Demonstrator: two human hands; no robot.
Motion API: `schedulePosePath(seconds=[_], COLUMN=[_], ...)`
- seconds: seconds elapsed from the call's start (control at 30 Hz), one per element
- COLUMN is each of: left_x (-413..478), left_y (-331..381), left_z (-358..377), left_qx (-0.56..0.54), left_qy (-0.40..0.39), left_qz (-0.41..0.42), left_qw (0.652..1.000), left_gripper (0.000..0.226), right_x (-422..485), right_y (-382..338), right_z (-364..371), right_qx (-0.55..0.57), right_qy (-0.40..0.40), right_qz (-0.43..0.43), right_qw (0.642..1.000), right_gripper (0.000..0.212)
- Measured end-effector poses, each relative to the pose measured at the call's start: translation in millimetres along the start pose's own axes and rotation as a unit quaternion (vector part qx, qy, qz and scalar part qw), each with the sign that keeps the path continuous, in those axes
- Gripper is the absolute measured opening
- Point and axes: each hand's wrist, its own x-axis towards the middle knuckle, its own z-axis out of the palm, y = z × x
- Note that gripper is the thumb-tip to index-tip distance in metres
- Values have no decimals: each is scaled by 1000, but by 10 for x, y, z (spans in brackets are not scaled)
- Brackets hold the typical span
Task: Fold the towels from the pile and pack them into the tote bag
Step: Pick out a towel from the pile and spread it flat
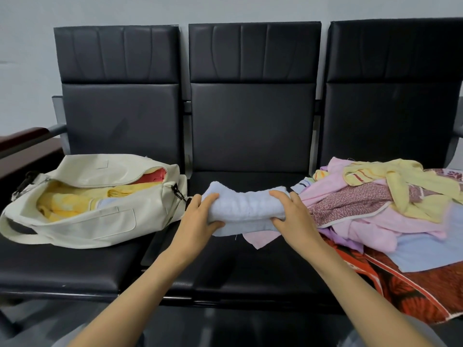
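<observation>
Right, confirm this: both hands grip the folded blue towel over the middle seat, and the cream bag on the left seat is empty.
One thing is wrong: the bag is not empty. The head view shows yellow towels and a red one inside it. The rest holds: the left hand and right hand grip the folded blue towel over the middle seat.

Folded blue towel (246, 205) between both hands

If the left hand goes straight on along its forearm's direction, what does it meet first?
The folded light blue towel that the left hand grips; behind it probably the black padded backrest of the middle seat, though depth is unclear.
</observation>
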Motion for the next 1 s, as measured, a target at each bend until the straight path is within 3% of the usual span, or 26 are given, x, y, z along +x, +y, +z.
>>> schedulePosePath(seconds=[0.33,0.47,0.57,0.67,0.8,0.93,1.0], left_x=[37,45,56,45,67,113,208], left_y=[-118,-82,-49,-82,-104,-238,-401], left_z=[-58,-263,-320,-283,-260,-362,-556], left_qx=[13,-144,-241,-261,-276,-339,-381], left_qy=[46,-27,-36,-27,6,-19,-35], left_qz=[48,-8,-45,-54,-109,-205,-225], left_qw=[998,989,969,963,955,918,896], left_gripper=[29,27,23,27,37,43,34], right_x=[25,53,44,42,101,235,404], right_y=[93,121,73,-5,-126,-359,-555], right_z=[-30,-98,-109,-39,104,300,381], right_qx=[-85,100,251,261,279,322,334], right_qy=[38,16,-24,-25,-36,-74,-92], right_qz=[-37,-17,9,19,31,56,74], right_qw=[995,995,968,965,959,942,935], right_gripper=[28,32,35,25,32,32,30])
